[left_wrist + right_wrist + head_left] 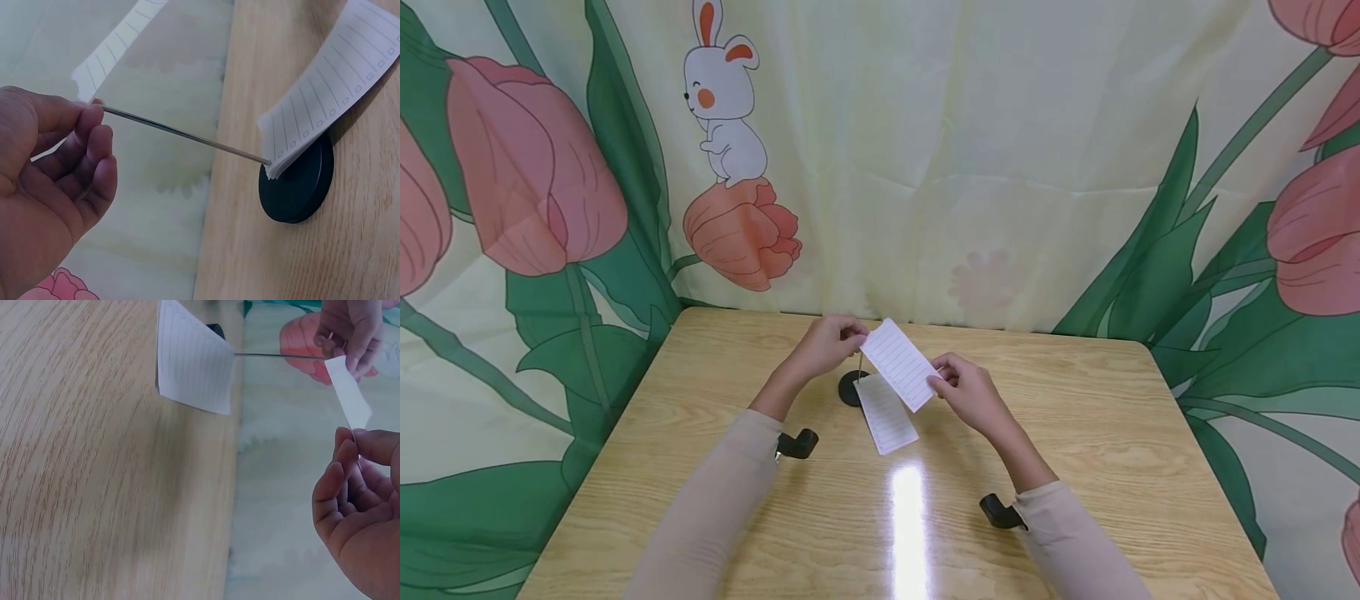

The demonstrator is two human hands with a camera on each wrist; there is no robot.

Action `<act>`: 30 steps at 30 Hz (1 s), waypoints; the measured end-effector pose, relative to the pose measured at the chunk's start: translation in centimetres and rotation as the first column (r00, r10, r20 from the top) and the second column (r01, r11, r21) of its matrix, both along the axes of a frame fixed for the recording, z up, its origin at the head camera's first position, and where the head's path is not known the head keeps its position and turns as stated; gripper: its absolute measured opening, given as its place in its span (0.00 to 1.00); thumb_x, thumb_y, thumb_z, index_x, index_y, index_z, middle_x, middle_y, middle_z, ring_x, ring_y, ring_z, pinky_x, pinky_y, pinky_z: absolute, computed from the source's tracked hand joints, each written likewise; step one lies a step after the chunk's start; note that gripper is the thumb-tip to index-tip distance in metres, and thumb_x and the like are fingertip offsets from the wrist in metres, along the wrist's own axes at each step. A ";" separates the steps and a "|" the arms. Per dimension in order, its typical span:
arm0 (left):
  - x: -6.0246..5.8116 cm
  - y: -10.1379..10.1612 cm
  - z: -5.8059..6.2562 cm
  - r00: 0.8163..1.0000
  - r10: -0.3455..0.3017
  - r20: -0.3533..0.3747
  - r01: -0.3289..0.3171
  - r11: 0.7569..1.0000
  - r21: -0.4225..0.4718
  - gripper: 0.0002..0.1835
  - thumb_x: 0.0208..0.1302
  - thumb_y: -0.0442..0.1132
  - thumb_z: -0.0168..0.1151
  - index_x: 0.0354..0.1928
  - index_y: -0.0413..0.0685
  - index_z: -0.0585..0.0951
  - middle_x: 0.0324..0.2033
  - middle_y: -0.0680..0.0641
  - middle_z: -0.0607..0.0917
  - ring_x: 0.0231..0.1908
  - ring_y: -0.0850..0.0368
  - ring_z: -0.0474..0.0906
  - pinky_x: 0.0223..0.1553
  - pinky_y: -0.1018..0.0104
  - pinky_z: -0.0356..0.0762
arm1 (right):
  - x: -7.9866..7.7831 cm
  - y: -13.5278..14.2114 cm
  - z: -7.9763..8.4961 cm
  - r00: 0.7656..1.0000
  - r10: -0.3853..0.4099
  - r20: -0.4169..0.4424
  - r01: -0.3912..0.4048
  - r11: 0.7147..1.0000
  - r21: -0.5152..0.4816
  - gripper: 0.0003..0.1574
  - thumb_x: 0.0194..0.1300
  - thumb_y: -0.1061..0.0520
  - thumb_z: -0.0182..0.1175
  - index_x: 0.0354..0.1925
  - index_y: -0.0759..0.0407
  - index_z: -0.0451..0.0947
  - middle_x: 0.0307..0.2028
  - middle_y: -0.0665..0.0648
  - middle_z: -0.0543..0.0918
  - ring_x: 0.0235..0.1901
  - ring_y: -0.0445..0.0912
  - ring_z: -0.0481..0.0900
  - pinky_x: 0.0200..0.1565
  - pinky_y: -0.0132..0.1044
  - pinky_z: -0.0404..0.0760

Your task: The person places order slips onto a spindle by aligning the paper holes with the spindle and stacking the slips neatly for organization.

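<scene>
A paper spike stands upright toward the back of the table, with a round black base (848, 390) and a thin metal rod (181, 132). Several lined paper sheets (886, 417) are pierced near one end and sit low on the rod, just over the base. Above them, a single lined sheet (898, 364) is stretched between both hands. My left hand (831, 343) pinches its left corner between thumb and fingertips, right at the rod's top end. At the opposite end, my right hand (972, 393) pinches the sheet's edge. The fingers partly hide the rod's tip.
The wooden table (737, 358) ends at a hanging curtain (1000, 167) printed with tulips and a rabbit, close behind the spike. Black wrist cameras (797, 444) stick out from both sleeves. A bright light reflection (908, 525) lies on the tabletop in front.
</scene>
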State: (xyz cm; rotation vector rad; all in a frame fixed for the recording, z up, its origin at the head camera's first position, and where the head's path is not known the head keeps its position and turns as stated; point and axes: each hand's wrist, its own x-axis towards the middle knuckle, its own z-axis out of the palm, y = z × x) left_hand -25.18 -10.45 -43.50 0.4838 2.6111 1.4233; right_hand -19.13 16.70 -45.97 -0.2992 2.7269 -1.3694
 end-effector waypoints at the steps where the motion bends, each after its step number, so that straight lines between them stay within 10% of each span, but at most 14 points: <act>1: 0.0 0.0 0.0 1.000 0.002 0.003 -0.002 1.000 0.001 0.08 0.75 0.34 0.60 0.47 0.39 0.86 0.38 0.37 0.86 0.34 0.54 0.79 0.37 0.66 0.79 | 0.0 0.0 0.0 1.000 -0.001 0.002 0.001 1.000 0.000 0.14 0.72 0.59 0.64 0.53 0.63 0.80 0.36 0.57 0.86 0.33 0.46 0.83 0.35 0.37 0.79; 30: -0.4 0.2 -0.5 1.000 -0.005 -0.013 0.005 1.000 0.016 0.07 0.74 0.32 0.60 0.45 0.37 0.86 0.33 0.43 0.85 0.35 0.49 0.81 0.36 0.67 0.80 | -0.2 0.2 -0.4 1.000 -0.002 0.011 0.002 1.000 0.008 0.14 0.72 0.59 0.64 0.53 0.62 0.80 0.36 0.57 0.86 0.33 0.47 0.82 0.34 0.37 0.79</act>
